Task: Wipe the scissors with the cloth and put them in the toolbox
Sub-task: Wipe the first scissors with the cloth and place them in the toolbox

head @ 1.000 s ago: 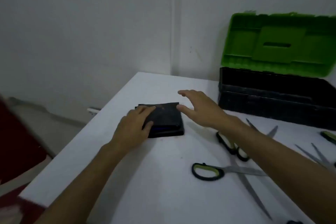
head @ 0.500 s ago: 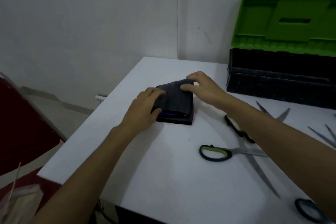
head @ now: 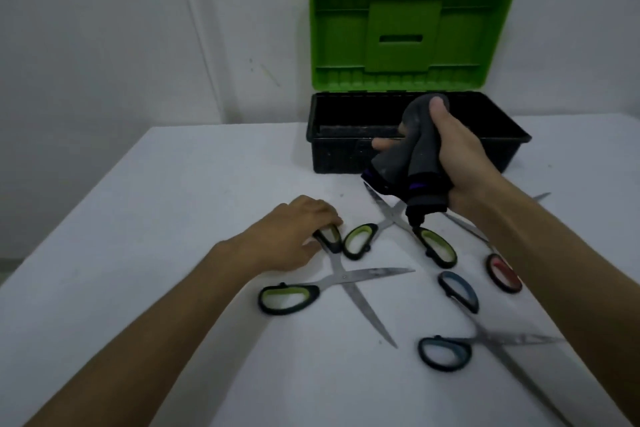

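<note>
My right hand (head: pixel 460 152) is lifted in front of the open toolbox (head: pixel 512 146), fingers and thumb wrapped around the bunched dark cloth (head: pixel 412 163), which hangs down from my grip with its lower end just above the table. My left hand (head: pixel 294 236) is down on the white table (head: pixel 156 218), fingers curled onto the upper handle loop of the nearest green-handled scissors (head: pixel 343 279); whether they really pinch it or just rest on it I cannot tell. These scissors lie spread wide in an X: one blade runs toward the right, the other points down toward me, and the second handle loop sits to the lower left. A second green pair (head: pixel 398 222) lies just beside it, also spread, its handles toward me and its tips pointing away toward the toolbox, partly under the cloth. Blue-handled scissors (head: pixel 485 333) lie open near the right, blurred, blades reaching toward the table's near right edge, and a red-handled pair (head: pixel 502 270) is mostly hidden by my right forearm. The toolbox stands at the back by the wall, green lid (head: pixel 412 35) upright, black tray open upward. The left part of the table is bare up to its left edge.
</note>
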A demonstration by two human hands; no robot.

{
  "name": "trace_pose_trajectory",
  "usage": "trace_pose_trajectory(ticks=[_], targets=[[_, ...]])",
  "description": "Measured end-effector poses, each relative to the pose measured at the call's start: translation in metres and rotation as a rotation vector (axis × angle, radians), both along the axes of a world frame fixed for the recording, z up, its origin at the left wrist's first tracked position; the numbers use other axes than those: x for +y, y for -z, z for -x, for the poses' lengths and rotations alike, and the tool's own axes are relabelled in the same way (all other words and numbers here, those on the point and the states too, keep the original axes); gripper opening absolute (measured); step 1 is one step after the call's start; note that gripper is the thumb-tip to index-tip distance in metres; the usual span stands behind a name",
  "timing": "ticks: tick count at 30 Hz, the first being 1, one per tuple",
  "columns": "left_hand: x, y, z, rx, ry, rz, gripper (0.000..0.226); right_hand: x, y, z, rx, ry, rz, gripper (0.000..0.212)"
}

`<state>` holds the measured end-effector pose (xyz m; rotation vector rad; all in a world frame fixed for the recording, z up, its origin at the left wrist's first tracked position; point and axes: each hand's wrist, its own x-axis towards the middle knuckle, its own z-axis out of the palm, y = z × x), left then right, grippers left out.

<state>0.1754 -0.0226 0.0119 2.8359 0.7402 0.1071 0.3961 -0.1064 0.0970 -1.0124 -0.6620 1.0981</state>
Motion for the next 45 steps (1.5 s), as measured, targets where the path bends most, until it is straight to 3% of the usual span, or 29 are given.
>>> trace_pose_trajectory(ticks=[2,5,10,12,16,20,24,26,29,37,45], targets=[[0.005,-0.001,-0.002,0.011,0.004,0.005,0.045,-0.010,0.000,-0.006,0.014,-0.009,0.066,0.033],[0.005,-0.009,0.005,0.052,-0.023,0.039,0.041,-0.018,0.004,-0.009,-0.130,-0.062,0.136,0.021],[-0.005,-0.030,0.017,0.137,-0.166,0.168,0.030,-0.010,0.007,0.002,-0.687,-0.221,0.255,0.007],[-0.006,-0.040,0.026,0.162,-0.218,0.204,0.023,-0.008,0.005,0.007,-0.836,-0.262,0.219,0.009],[-0.007,-0.065,0.048,0.150,-0.321,0.253,0.013,-0.009,-0.004,0.016,-0.930,-0.275,0.154,0.022],[-0.004,-0.083,0.067,-0.017,-0.483,0.183,0.027,-0.015,-0.015,0.021,-1.040,-0.151,0.130,0.050],[-0.004,-0.089,0.059,-0.374,-0.678,0.111,0.042,-0.016,-0.025,0.014,-1.282,-0.033,-0.137,0.027],[-0.004,-0.088,0.045,-0.544,-0.681,0.206,0.046,-0.015,-0.029,0.009,-1.333,0.068,-0.244,0.022],[-0.004,-0.086,0.017,-0.728,-0.602,0.505,0.042,-0.011,-0.030,-0.002,-1.380,0.230,-0.341,0.029],[-0.009,-0.087,-0.073,-0.881,-0.446,0.874,0.022,-0.001,-0.022,-0.052,-1.518,0.578,-0.432,0.030],[-0.006,-0.090,-0.117,-0.920,-0.307,0.943,0.023,0.010,-0.003,-0.070,-1.611,0.455,-0.430,0.033]])
